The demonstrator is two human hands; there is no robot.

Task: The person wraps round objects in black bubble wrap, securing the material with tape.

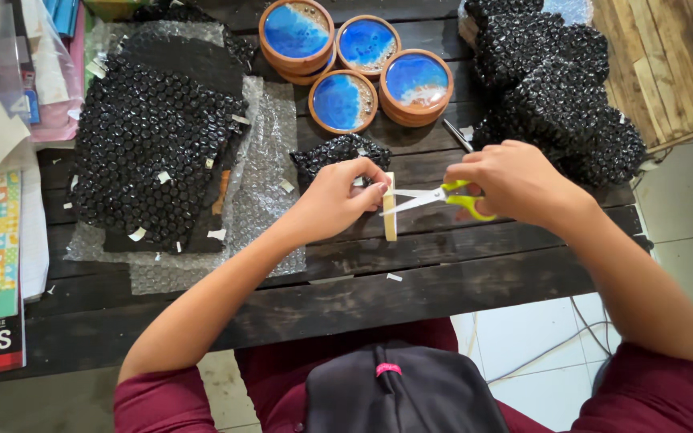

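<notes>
Two hands: scissors (pixel 435 198) point left across upright strip (pixel 390 207)

The work surface is a table (pixel 443 281) of dark, worn wooden planks running left to right, with narrow gaps between the boards. Below its near edge the floor (pixel 683 208) is laid with pale square tiles — light grey, with thin joints. A thin cable (pixel 583 317) lies across the tiles near the table's right end. At the upper right, a panel of light brown wooden boards (pixel 667 56) sits beside the tiled area. Lighting is even and diffuse — no hard shadows fall on the planks or tiles.
</notes>
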